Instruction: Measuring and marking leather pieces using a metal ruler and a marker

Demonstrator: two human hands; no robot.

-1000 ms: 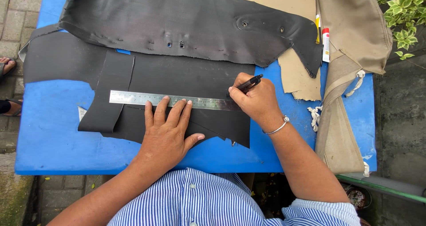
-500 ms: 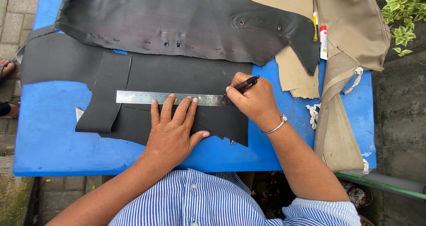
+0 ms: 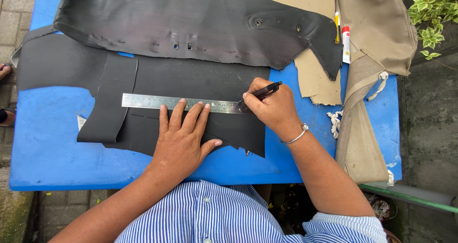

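The steel ruler (image 3: 183, 103) lay across the flat black sheet (image 3: 191, 88) on the blue table (image 3: 52, 143), its long axis running left to right. The left hand (image 3: 181, 140) was spread flat, fingertips pressing the ruler's middle. At the ruler's right end the right hand (image 3: 272, 107), the nearer one to that end, pinched a black pen (image 3: 262, 91), tip touching the ruler's upper edge.

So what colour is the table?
Bright blue: the table shows best in the head view, under the black sheets.
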